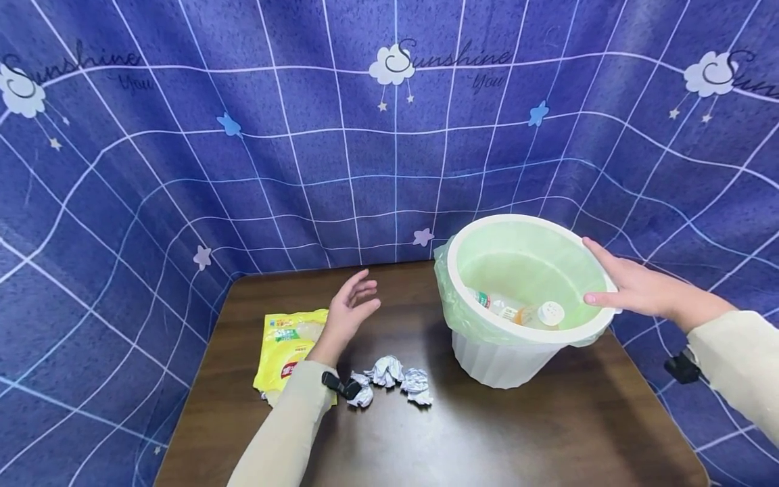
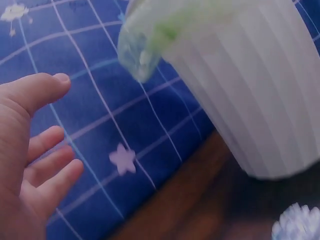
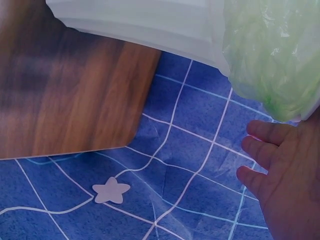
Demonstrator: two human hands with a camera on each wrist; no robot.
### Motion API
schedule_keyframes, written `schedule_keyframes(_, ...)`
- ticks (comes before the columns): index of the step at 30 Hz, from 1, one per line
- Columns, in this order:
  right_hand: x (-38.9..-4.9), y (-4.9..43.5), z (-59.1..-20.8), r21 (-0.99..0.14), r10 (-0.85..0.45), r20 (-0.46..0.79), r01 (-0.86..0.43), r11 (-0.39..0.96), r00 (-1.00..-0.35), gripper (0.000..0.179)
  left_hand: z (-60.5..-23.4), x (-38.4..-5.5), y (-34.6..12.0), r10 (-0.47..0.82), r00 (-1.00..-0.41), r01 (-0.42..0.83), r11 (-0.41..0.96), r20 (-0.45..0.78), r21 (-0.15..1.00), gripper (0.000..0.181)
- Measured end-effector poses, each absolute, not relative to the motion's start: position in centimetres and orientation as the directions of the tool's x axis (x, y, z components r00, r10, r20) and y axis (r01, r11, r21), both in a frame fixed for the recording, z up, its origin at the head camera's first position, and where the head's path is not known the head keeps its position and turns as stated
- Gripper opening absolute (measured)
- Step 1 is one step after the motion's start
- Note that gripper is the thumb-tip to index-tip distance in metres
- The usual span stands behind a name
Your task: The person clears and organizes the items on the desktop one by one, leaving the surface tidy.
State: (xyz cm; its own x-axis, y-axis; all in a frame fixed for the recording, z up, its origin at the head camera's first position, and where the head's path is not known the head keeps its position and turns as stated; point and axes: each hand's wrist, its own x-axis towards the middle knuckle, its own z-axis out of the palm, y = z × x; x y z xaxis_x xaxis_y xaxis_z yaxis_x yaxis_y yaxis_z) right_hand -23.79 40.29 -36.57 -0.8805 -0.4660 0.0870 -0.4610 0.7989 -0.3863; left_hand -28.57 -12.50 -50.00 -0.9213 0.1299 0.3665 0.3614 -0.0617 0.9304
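Note:
A white trash bin (image 1: 499, 358) with a green plastic liner (image 1: 453, 297) stands on the right part of the table. My right hand (image 1: 648, 287) grips its rim at the right side, the thumb over the inner edge, other fingers outside below the liner in the right wrist view. Inside the bin lie plastic bottles (image 1: 511, 311), one with a white cap. My left hand (image 1: 347, 311) hovers over the table with loosely bent fingers and nothing in it. Below it and to its right are three crumpled paper balls (image 1: 387, 371). The left forearm partly covers a yellow plastic package (image 1: 276, 352).
The brown wooden table (image 1: 487, 433) has rounded corners. A blue curtain (image 1: 304, 155) with white grid lines, clouds and stars hangs behind it and along both sides.

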Motion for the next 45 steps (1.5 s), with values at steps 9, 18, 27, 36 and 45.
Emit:
schedule_keyframes(9,-23.7,40.2,-36.7,-0.390,-0.462,0.091,-0.458,0.799,-0.882,0.107,-55.8,-25.6,-15.6,0.109,-0.963,0.241,-0.062,0.246,0.969,0.065)
schedule_keyframes(18,-23.8,40.5,-36.8,-0.394,-0.467,0.100,-0.466,0.793,-0.879,0.108,-59.3,-22.6,-16.7,0.097,-0.984,0.148,0.012,0.146,0.989,0.070)
schedule_keyframes(27,-24.0,40.5,-36.8,-0.418,-0.460,0.090,-0.453,0.788,-0.883,0.107,-62.0,-20.7,-17.0,0.136,-0.985,0.118,0.125,0.101,0.985,0.077)
schedule_keyframes(36,-24.0,40.6,-37.0,-0.426,-0.467,0.089,-0.457,0.780,-0.880,0.108,-63.7,-19.9,-16.7,0.140,-0.985,0.134,0.219,0.104,0.967,0.072)
schedule_keyframes(45,-24.1,40.4,-37.0,-0.440,-0.469,0.075,-0.451,0.776,-0.880,0.107,-64.1,-19.5,-16.4,0.052,-0.995,0.093,0.327,0.081,0.940,0.060)
